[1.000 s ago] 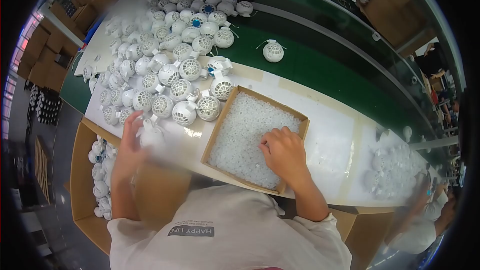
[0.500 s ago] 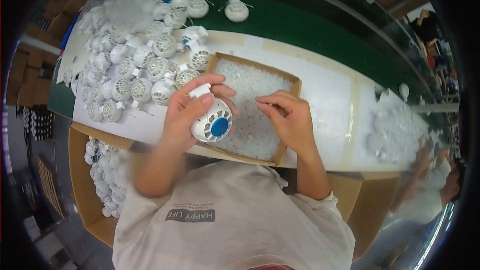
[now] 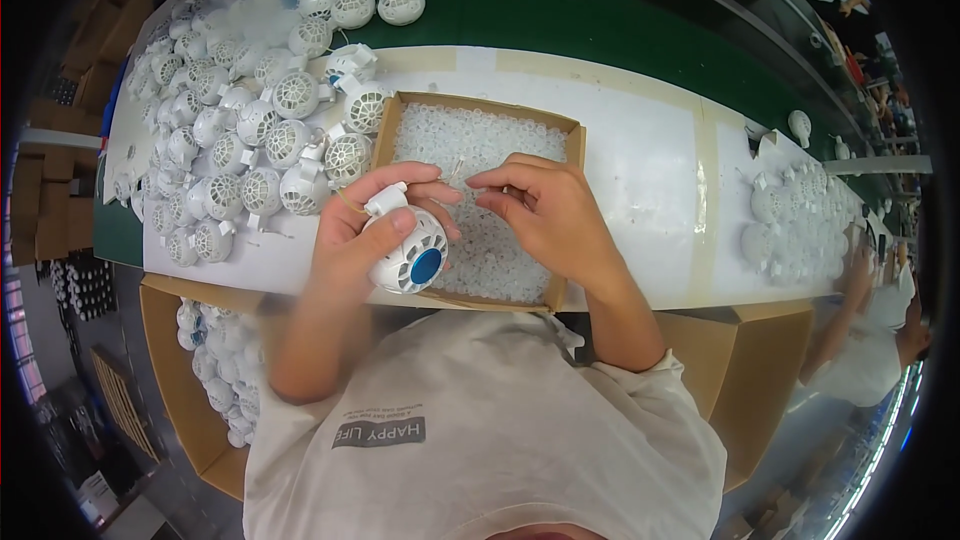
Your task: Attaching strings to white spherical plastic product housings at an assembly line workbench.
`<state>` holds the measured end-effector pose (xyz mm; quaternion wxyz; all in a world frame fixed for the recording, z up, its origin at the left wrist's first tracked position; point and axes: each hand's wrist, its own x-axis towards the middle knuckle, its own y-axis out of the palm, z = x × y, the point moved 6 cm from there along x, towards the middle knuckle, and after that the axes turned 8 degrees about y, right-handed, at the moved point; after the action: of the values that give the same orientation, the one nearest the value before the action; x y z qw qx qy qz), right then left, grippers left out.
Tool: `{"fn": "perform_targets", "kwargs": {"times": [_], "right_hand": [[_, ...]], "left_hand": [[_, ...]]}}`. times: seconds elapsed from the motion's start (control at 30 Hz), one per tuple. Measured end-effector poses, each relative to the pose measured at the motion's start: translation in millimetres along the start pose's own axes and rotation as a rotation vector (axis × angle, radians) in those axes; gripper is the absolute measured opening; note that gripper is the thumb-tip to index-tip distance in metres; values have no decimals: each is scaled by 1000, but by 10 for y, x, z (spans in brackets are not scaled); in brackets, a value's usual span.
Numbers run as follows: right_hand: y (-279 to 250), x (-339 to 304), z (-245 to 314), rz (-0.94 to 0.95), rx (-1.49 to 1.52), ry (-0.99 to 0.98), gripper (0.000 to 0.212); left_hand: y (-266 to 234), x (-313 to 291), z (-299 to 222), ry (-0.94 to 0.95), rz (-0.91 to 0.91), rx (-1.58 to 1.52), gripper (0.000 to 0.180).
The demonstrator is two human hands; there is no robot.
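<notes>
My left hand [image 3: 345, 230] grips a white ball-shaped vented housing [image 3: 412, 258] with a blue round centre and a white square tab on top. A thin yellowish wire shows beside that tab. Close to the left fingertips, my right hand [image 3: 545, 202] has its thumb and fingers pinched together; whatever they hold is too small to make out. Both hands are over a shallow cardboard box [image 3: 577, 145] filled with small clear plastic pieces [image 3: 480, 130].
Many similar white housings [image 3: 285, 140] are heaped on the left of the white tabletop [image 3: 640, 190]. More lie in a cardboard carton [image 3: 165, 340] below left. A green belt [image 3: 560, 15] runs behind. At right are another pile [image 3: 800, 210], an open carton [image 3: 735, 370] and another person's arm [image 3: 850, 290].
My right hand has come closer to the left fingertips, its pinch still closed. The left hand keeps hold of the white housing. The whole view has shifted slightly.
</notes>
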<state>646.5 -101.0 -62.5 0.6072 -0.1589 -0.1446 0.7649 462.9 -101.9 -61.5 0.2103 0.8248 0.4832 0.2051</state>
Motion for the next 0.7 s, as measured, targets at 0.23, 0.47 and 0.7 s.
{"fn": "perform_targets", "kwargs": {"times": [0.23, 0.47, 0.7], "right_hand": [[-25, 42, 103, -59, 209, -98, 31], [16, 14, 265, -26, 268, -22, 34], [-111, 42, 74, -196, 343, -43, 19]], "left_hand": [[-59, -5, -31, -4, -13, 96, 39], [63, 99, -43, 113, 20, 581, 36], [-39, 16, -32, -29, -32, 334, 32]]}}
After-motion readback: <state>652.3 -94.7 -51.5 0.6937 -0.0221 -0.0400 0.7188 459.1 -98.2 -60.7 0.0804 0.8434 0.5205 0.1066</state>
